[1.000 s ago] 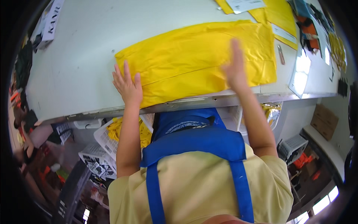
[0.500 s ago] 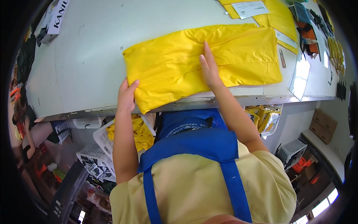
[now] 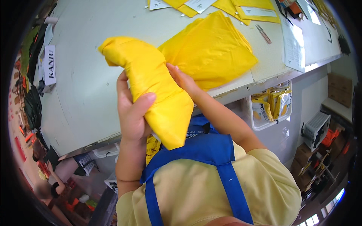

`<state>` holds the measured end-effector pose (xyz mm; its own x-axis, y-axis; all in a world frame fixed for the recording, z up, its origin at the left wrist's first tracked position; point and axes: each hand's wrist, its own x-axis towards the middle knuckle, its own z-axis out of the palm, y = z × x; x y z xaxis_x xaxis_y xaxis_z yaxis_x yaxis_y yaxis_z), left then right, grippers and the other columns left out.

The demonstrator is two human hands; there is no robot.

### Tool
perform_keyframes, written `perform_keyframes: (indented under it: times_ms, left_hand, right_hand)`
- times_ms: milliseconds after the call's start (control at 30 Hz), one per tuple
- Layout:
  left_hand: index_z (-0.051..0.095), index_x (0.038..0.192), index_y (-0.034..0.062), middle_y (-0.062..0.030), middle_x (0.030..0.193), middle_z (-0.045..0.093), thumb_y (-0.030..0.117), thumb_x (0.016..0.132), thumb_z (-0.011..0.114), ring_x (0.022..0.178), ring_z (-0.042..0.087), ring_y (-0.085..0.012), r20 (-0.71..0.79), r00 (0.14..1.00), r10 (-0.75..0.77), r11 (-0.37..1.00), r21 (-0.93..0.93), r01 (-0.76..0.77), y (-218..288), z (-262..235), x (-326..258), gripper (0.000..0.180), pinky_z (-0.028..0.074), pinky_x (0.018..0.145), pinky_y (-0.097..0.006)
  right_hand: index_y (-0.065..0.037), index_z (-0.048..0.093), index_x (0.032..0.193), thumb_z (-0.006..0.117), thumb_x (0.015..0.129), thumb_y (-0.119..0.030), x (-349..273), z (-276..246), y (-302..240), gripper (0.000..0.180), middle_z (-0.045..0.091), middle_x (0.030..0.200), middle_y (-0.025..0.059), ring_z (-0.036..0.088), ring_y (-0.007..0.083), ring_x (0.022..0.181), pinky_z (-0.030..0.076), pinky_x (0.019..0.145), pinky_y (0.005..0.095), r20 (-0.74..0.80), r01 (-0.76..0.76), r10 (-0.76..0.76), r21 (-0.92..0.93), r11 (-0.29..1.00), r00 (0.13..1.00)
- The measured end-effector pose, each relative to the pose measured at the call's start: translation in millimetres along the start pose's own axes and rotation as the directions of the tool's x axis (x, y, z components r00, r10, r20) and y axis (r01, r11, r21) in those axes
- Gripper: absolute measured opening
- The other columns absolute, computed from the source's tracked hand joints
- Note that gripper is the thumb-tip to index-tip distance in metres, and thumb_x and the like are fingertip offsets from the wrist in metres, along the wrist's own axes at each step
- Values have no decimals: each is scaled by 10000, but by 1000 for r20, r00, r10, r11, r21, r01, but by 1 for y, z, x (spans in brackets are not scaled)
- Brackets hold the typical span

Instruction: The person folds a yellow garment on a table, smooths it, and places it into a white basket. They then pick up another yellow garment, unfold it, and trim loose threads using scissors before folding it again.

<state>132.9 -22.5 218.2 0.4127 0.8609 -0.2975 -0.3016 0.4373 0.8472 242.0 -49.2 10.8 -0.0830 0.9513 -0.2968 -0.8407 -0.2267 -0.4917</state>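
A smooth, shiny piece of folded yellow fabric point(image 3: 218, 49) lies partly on the white table. Its left end is lifted and bunched into a thick upright fold point(image 3: 154, 88) tilted toward my chest. My left hand point(image 3: 132, 109) grips this lifted part, thumb across the near face and the other fingers behind it. Against the crease between the raised part and the flat part rests my right hand point(image 3: 183, 79), its visible fingers stretched out. The fold covers some of its fingers.
Flat yellow pieces with white paper sheets point(image 3: 256, 12) lie along the far edge, near a small pair of snips point(image 3: 263, 34). A clear-covered sheet point(image 3: 294, 47) is at the right. Under the table hangs a white basket point(image 3: 260, 122) of yellow packages. Another person's arm point(image 3: 56, 177) shows at far left.
The left end of the yellow fabric has been lifted off the table and folded up toward me in my left hand. My right hand has moved left to the crease. The view has turned.
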Motion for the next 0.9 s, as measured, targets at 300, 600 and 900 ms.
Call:
perform_keyframes:
  times_ms: [300,600,900]
  left_hand:
    - [354,1285,-16,-196,1204,493,90,675,598,1094,531,-304,-105,993,59,978,206,-36,-8,-2,-5,665,437,950,-403]
    - [299,1380,31,-186,1315,442,54,747,488,1198,463,-347,-388,921,-18,991,118,69,-18,-193,-84,661,388,1007,-464]
    - [328,1349,65,-121,1329,437,70,793,459,1219,436,-290,-609,752,-251,942,26,336,-79,-285,-70,571,353,1029,-419]
  right_hand:
    - [-12,461,1294,518,931,-235,-13,-13,4,429,564,1196,192,545,293,1104,418,942,341,43,225,-361,-847,481,932]
    - [-83,624,1017,658,822,-259,-30,-40,-136,265,618,992,123,581,299,933,441,834,404,209,-119,-828,-942,-313,521]
    - [-39,666,838,699,778,-280,-26,-93,-173,250,595,990,94,576,244,903,444,809,356,-239,-254,-809,-960,116,537]
